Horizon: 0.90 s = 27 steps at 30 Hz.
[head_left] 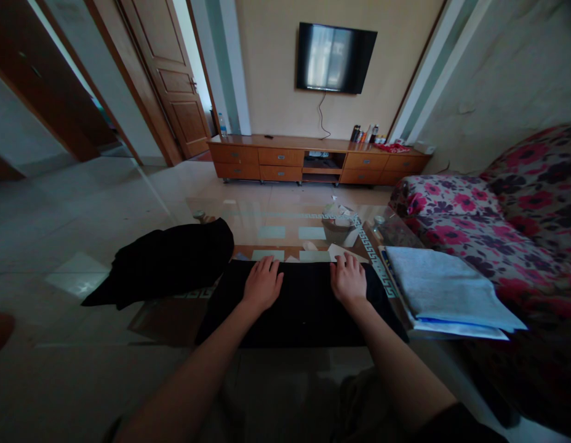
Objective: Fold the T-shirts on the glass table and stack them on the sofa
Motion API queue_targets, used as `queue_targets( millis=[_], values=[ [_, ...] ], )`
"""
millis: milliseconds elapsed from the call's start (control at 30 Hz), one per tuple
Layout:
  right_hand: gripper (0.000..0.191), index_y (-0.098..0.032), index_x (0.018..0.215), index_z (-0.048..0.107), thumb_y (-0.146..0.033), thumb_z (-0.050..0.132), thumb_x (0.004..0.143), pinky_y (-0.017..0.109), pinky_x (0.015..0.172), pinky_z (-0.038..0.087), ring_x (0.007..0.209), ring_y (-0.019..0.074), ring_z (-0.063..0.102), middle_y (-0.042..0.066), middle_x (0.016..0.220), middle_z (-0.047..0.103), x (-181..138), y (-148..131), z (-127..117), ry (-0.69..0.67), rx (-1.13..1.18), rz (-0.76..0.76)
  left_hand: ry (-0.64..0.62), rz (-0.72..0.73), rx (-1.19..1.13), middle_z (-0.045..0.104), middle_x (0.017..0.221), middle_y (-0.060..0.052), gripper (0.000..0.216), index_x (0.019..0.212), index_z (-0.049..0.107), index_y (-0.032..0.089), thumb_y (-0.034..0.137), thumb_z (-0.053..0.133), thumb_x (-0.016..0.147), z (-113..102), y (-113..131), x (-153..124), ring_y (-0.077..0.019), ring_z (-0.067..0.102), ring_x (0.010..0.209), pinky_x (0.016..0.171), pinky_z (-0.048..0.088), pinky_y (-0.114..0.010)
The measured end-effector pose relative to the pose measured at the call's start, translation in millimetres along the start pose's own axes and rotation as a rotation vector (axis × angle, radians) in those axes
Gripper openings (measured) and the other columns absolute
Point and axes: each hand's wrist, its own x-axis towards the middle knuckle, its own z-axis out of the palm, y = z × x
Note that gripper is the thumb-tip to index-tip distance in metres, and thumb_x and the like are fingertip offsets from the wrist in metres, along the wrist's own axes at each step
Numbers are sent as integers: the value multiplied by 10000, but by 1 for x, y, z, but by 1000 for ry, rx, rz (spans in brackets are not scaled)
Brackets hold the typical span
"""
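Note:
A black cloth [308, 307], probably a garment, lies spread flat on the glass table in front of me. My left hand [263, 284] rests on its far left part, palm down with the fingers stretched forward. On the far right part lies my right hand [349, 280], also palm down, fingers extended over the far edge. Neither hand grips the fabric. To the left, a second black cloth [175, 258] lies in a loose heap. Its folds are too dark to make out.
The glass table [378, 243] has a patterned border. At its right lies a stack of folded light-blue cloth [442, 283]. A waste basket [338, 231] shows through the glass. Beyond are a flowered sofa [465, 203] and a wooden TV cabinet [280, 157].

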Motion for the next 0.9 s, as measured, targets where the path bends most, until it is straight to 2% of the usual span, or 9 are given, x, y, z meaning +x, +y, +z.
queue_targets(
  millis=[133,267,333,433,533,633,700,800,900],
  values=[
    [624,-306,1638,303,-544,303,1060,607,1226,98,1573,363,115,74,1727,177,2,-14,34,-136,1,-79,-56,53,0,377,1660,-76,594,1587,365,270,468,385,1028,22,-2,2,-289,291,1550,1260,224,-505],
    [603,-401,1638,264,-581,281,1063,678,1201,44,1583,368,74,39,1742,114,0,-9,50,-234,15,-83,-104,47,13,350,1676,-47,589,1580,388,309,491,390,1020,33,-11,-4,-291,247,1569,1268,181,-549],
    [602,-376,1620,330,-588,294,1058,673,1203,44,1581,372,96,63,1737,133,1,-11,49,-216,16,-74,-104,40,19,357,1672,-64,577,1558,427,285,477,402,1015,34,-11,-3,-299,253,1565,1267,182,-558],
    [643,-227,1577,437,-575,296,1055,626,1227,67,1570,373,159,144,1708,219,6,-24,46,-159,27,-76,-81,-2,32,413,1639,-90,515,1484,514,262,428,420,1005,35,-2,3,-312,302,1545,1252,211,-580],
    [663,-129,1585,402,-511,233,1070,518,1262,106,1571,308,201,152,1691,264,15,-48,43,-121,71,-193,-40,-17,25,392,1649,-107,500,1459,530,228,402,410,1006,39,10,13,-310,284,1553,1255,216,-568],
    [661,-155,1642,295,-475,195,1073,475,1278,84,1591,267,145,85,1718,191,20,-68,45,-151,105,-314,-46,40,-1,282,1700,-96,591,1567,400,177,381,379,1013,46,19,20,-276,227,1577,1277,195,-505],
    [665,-165,1659,255,-467,179,1072,477,1283,58,1600,263,100,57,1724,144,20,-74,48,-224,106,-348,-85,84,-18,285,1699,-76,622,1620,312,182,355,339,1023,50,21,21,-246,226,1579,1288,163,-485],
    [674,-164,1665,230,-477,155,1073,474,1287,41,1602,251,89,46,1721,135,18,-73,52,-301,95,-356,-122,121,-35,331,1681,-58,627,1640,277,216,360,316,1031,54,16,21,-226,236,1577,1296,128,-478],
    [703,-176,1666,231,-543,160,1070,463,1288,43,1600,248,105,53,1720,137,17,-69,54,-303,100,-358,-126,146,-39,311,1691,-44,637,1642,272,240,425,328,1035,54,7,19,-217,228,1579,1295,141,-458]
  ],
)
